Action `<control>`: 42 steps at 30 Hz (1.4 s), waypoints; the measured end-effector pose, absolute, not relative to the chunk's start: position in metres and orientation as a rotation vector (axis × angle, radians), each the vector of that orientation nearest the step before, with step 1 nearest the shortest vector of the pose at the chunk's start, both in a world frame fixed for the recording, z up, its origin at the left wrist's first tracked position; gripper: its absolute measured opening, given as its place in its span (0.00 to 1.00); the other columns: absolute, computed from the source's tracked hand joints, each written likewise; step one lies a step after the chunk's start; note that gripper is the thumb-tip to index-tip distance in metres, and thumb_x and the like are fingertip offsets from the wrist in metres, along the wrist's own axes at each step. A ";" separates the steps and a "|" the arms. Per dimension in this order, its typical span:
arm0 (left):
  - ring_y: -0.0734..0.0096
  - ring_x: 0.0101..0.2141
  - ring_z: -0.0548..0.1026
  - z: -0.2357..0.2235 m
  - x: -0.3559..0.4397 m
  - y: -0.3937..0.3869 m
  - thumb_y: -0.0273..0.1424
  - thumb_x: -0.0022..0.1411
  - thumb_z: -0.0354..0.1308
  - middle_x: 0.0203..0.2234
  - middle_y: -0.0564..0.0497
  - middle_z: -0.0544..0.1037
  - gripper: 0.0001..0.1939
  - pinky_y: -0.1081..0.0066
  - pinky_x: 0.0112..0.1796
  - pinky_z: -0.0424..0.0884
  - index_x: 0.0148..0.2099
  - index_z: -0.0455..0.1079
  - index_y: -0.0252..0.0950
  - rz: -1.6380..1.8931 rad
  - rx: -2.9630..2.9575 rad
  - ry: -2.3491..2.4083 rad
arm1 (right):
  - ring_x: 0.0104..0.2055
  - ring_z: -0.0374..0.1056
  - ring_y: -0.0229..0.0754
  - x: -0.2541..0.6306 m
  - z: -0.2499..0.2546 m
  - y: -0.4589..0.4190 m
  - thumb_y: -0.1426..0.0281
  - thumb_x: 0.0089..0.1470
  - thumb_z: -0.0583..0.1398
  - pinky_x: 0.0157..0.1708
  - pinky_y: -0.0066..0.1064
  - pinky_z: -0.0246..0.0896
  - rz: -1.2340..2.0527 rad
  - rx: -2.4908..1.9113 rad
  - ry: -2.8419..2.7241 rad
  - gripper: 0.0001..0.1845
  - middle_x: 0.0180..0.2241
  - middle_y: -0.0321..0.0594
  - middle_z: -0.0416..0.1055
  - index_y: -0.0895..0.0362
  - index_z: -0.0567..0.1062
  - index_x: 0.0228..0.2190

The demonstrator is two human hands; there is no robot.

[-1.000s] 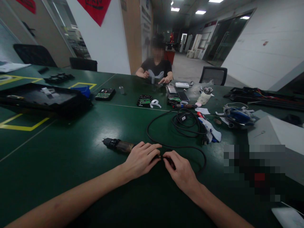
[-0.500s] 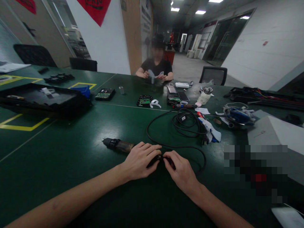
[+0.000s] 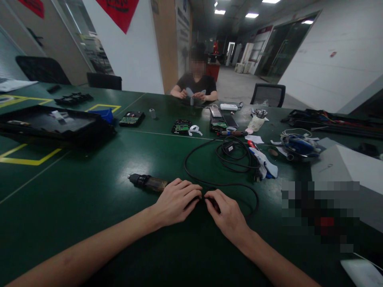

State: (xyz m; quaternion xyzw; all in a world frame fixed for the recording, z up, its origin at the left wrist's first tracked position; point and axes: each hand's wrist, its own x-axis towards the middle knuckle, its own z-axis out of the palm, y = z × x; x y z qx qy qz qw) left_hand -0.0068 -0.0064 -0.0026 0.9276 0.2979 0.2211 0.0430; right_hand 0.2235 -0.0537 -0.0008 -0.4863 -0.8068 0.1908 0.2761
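A dark pen-shaped power tool [image 3: 147, 182] lies on the green table [image 3: 89, 191], its tip pointing left. My left hand [image 3: 176, 201] is wrapped over the tool's rear end. My right hand [image 3: 226, 213] pinches the black cable [image 3: 209, 159] right where it meets the tool. The two hands almost touch. From my fingers the cable runs right in a loop, then back to a coiled bundle [image 3: 235, 151] farther up the table. The joint between cable and tool is hidden under my fingers.
A person sits at the far side, hands busy with a small object. Circuit boards [image 3: 182, 126], a black tray [image 3: 54, 123], a blue-and-white glove [image 3: 266, 163], a blue cable heap [image 3: 299, 145] and a white box [image 3: 350, 167] lie around.
My hands stay in place, fingers shifting only slightly at the cable joint. The person across the table has moved their hands.
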 end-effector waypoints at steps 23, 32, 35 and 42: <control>0.62 0.47 0.75 -0.001 -0.006 -0.007 0.35 0.71 0.55 0.51 0.49 0.79 0.11 0.59 0.45 0.64 0.53 0.69 0.40 0.669 2.823 0.917 | 0.40 0.74 0.43 0.224 -0.004 -0.053 0.74 0.67 0.57 0.35 0.33 0.69 0.493 -1.288 -2.163 0.08 0.42 0.40 0.73 0.53 0.72 0.46; 0.63 0.45 0.76 -0.002 -0.005 -0.006 0.36 0.71 0.55 0.49 0.49 0.79 0.10 0.60 0.43 0.64 0.51 0.70 0.39 0.696 2.830 0.962 | 0.40 0.73 0.43 0.225 -0.004 -0.053 0.74 0.67 0.57 0.36 0.33 0.69 0.507 -1.295 -2.162 0.08 0.43 0.40 0.73 0.53 0.72 0.46; 0.63 0.48 0.75 -0.002 -0.006 -0.006 0.34 0.72 0.54 0.53 0.50 0.78 0.11 0.60 0.45 0.63 0.53 0.69 0.41 0.696 2.838 0.897 | 0.41 0.73 0.44 0.224 -0.004 -0.054 0.74 0.68 0.57 0.36 0.33 0.69 0.510 -1.298 -2.161 0.08 0.42 0.40 0.73 0.53 0.72 0.46; 0.63 0.45 0.76 -0.005 -0.005 -0.006 0.37 0.71 0.56 0.49 0.52 0.80 0.10 0.59 0.44 0.63 0.51 0.69 0.40 0.676 2.803 1.004 | 0.41 0.74 0.44 0.224 -0.008 -0.054 0.74 0.67 0.57 0.36 0.33 0.69 0.513 -1.301 -2.147 0.08 0.43 0.40 0.73 0.52 0.71 0.46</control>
